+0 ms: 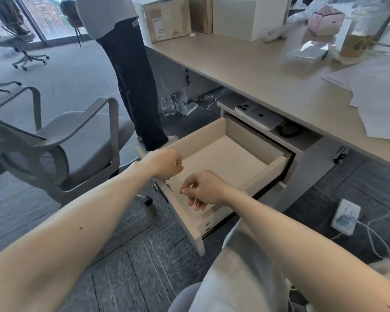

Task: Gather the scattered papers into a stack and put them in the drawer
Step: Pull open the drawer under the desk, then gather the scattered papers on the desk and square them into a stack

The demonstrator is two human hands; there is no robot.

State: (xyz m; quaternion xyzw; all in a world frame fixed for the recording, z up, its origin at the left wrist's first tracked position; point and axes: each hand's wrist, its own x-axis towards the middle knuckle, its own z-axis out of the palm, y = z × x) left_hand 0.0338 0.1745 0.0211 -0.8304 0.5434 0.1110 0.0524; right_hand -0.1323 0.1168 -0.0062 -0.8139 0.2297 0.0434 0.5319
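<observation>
Spanning the far right, the desk [245, 61] carries the loose papers [378, 95] at its right edge, well apart from both hands. Below it the drawer [277, 170] stands pulled out, its floor bare. The left hand [164, 163] curls closed on the drawer's front edge; the right hand [203, 190] hovers half-curled just beside it, seemingly pinching something thin and white.

grey carpet tiles [131, 255] cover the floor. a grey mesh office chair [61, 143] stands left of the long beige desk [245, 70]; daylight comes through tall windows [43, 16] behind.
</observation>
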